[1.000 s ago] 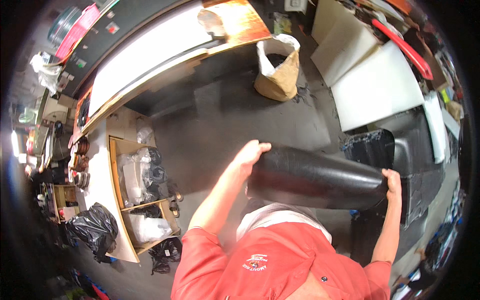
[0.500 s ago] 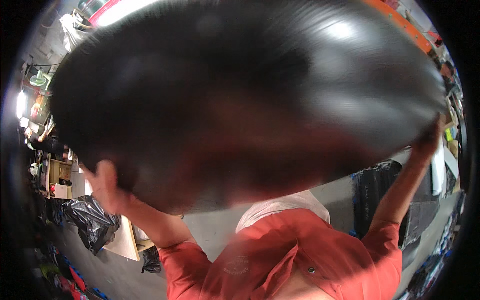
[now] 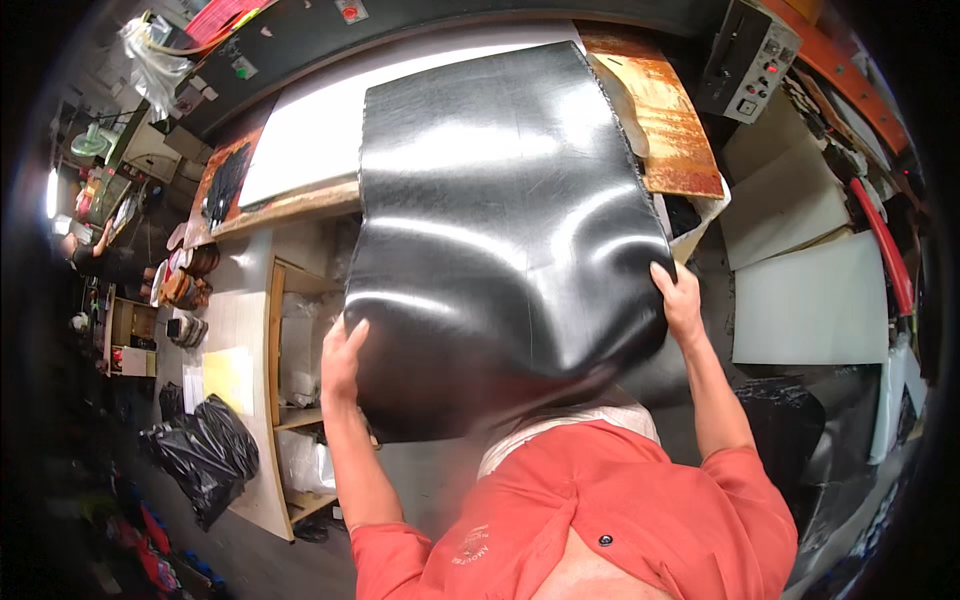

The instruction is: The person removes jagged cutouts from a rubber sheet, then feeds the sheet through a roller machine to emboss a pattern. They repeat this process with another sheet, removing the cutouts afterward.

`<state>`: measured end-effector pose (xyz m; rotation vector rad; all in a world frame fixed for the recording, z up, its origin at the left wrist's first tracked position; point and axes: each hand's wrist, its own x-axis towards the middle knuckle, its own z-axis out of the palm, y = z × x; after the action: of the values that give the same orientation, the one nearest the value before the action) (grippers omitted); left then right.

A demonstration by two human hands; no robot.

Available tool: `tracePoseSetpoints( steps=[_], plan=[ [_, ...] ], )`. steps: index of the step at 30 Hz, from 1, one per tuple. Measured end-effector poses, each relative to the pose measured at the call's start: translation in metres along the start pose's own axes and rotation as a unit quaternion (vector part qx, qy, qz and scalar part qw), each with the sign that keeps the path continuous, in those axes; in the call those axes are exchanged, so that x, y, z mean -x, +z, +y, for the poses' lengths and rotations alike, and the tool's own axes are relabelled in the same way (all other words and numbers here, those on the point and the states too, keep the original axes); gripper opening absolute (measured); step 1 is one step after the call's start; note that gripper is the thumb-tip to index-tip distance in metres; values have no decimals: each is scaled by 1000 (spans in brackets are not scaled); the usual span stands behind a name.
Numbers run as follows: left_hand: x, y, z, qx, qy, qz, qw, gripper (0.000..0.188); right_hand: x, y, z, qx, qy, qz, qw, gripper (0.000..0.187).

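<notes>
A large, glossy black sheet (image 3: pixel 490 190) with rough side edges stretches from near my body to the machine's bed ahead. Its far part lies over a white board (image 3: pixel 305 150), while its near part sags in the air. My left hand (image 3: pixel 343 355) grips the left edge, thumb on top and fingers hidden beneath. On the opposite edge my right hand (image 3: pixel 680 300) is closed the same way, its thumb pressing the upper face.
A rusty wooden board (image 3: pixel 675 120) lies at the far right of the bed, below a control box (image 3: pixel 748 65). White panels (image 3: pixel 810 300) lean at right. A wooden cabinet (image 3: pixel 275 400) and a black plastic bag (image 3: pixel 205 455) stand left. Another person (image 3: pixel 95 255) is at far left.
The black sheet has come down from in front of the camera, and its far part now rests on the bed. Both hands have moved inward, still holding its edges.
</notes>
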<state>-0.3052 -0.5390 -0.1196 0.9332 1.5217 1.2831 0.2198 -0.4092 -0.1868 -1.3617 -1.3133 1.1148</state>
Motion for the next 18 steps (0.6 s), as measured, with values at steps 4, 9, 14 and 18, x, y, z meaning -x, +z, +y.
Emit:
tracePoseSetpoints(
  steps=[4, 9, 14, 18],
  plan=[
    [-15, -1, 37, 48, 8, -14, 999, 38, -6, 14, 10, -5, -46, 44, 998, 28],
    [-80, -3, 75, -20, -22, 20, 999, 41, -63, 56, 4, -45, -11, 77, 996, 26],
    [-176, -19, 87, -49, 11, -12, 999, 46, -127, 91, -16, -63, -6, 83, 995, 26],
    [-273, -43, 91, -61, 11, -46, 997, 42, -191, 101, -34, 45, -20, 111, 993, 39]
  ],
)
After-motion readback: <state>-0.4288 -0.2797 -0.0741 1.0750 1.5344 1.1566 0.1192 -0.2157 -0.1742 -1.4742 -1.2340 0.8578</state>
